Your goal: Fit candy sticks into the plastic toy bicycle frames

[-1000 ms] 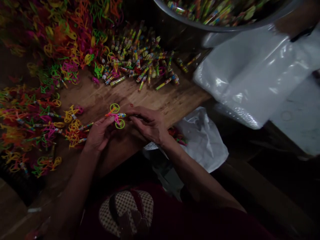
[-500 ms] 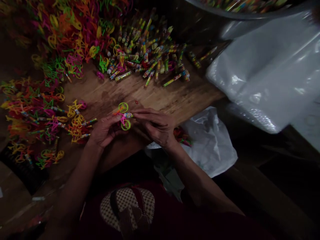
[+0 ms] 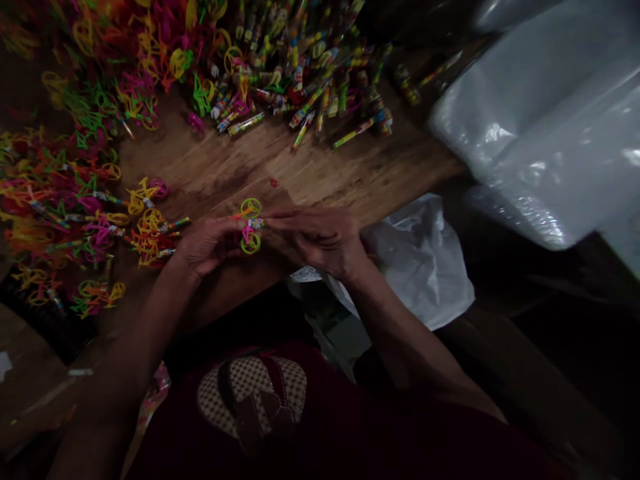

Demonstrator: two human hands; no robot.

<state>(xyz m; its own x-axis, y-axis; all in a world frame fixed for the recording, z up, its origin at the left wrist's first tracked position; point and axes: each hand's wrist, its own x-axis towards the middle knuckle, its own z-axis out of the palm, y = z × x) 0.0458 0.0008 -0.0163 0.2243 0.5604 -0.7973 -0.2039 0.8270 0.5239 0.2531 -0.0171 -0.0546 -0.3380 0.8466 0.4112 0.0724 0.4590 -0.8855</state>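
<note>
A small plastic toy bicycle [image 3: 251, 244] with yellow-green wheels and a pink part is pinched in the fingers of my left hand [image 3: 207, 243]. Against it lies a slim, brightly printed tube [image 3: 257, 223]. My right hand [image 3: 325, 237] has its fingers pressed together at the tube's right end and partly hides it. Whether the tube is fixed to the bicycle, I cannot tell. Both hands are just above the wooden table [image 3: 310, 173]. To the left of my left hand are yellow and orange toy bicycles [image 3: 150, 230], some with tubes on them.
Colourful plastic toy parts [image 3: 145, 40] are heaped at the far left, and more bicycles with tubes [image 3: 60, 207] lie nearer. Loose printed tubes [image 3: 305, 80] spread across the back. Large clear plastic bags [image 3: 540, 133] stand at the right. A whitish bag [image 3: 425, 260] hangs by the table's edge.
The view has shifted, so the heaps and bags sit higher in the picture. My hands keep hold of the toy bicycle and tube, the right hand's fingers lying flatter along the tube's end.
</note>
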